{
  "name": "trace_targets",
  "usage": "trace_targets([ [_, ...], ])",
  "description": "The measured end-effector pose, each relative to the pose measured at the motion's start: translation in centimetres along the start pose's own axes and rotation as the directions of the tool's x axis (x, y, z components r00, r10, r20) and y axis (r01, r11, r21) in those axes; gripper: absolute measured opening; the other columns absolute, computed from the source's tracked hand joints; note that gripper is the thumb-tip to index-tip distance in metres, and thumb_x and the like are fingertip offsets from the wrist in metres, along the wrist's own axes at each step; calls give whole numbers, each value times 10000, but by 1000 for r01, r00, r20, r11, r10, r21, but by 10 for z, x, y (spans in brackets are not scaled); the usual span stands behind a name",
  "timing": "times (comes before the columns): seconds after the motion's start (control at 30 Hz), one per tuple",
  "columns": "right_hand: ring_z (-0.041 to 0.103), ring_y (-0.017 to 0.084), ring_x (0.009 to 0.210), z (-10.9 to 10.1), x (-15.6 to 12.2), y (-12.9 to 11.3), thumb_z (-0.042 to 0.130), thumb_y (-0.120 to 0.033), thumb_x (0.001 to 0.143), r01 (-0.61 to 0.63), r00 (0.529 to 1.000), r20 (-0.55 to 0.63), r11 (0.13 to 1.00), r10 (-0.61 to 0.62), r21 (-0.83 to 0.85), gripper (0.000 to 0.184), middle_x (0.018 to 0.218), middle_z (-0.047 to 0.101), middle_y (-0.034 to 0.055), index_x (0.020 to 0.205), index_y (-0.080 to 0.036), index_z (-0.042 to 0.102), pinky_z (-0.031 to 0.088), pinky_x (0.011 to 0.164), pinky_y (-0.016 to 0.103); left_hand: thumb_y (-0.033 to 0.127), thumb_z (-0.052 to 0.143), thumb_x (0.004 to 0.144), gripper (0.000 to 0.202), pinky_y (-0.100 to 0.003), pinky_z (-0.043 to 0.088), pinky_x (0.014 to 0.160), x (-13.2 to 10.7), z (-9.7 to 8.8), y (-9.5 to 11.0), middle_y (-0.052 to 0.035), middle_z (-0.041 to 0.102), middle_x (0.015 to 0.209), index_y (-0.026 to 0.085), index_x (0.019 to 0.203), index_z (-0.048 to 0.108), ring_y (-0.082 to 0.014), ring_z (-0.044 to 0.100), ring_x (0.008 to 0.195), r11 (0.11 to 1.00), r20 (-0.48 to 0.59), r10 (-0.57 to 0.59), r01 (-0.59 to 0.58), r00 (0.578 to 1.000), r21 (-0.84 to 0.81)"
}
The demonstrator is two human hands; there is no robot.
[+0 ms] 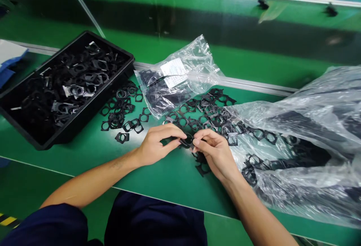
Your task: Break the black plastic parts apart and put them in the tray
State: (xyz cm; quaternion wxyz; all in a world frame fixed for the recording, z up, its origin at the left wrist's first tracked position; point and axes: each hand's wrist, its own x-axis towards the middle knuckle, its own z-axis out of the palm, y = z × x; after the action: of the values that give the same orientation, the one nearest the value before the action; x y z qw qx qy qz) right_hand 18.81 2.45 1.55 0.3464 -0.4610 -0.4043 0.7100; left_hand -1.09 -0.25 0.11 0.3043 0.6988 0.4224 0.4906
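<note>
My left hand (158, 144) and my right hand (214, 152) meet over the green table (158, 178), both pinched on one small black plastic ring part (187, 140) held between their fingertips. Just below my right hand lie a couple more black parts (202, 168). Beyond my hands, several loose black ring parts (203, 114) are scattered on the table. A second scatter of black parts (122, 116) lies to the left of them.
A black tray (70, 127) full of black and silver parts stands at the left. A small clear bag (180, 76) with a white label lies behind the pile. A large clear bag (310, 140) of parts fills the right. A conveyor belt (197, 24) runs behind.
</note>
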Motion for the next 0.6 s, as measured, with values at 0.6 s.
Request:
trace_targets([
  [0.6, 671, 209, 805, 3, -10, 3, 721, -178, 872, 542, 804, 115, 639, -583, -546, 78, 864, 724, 43, 868, -256, 713, 559, 769, 369, 232, 744, 883, 35, -284, 572, 747, -1, 1, 1, -50, 765, 834, 197, 885, 750, -159, 711, 777, 999, -97, -51, 51, 994, -1],
])
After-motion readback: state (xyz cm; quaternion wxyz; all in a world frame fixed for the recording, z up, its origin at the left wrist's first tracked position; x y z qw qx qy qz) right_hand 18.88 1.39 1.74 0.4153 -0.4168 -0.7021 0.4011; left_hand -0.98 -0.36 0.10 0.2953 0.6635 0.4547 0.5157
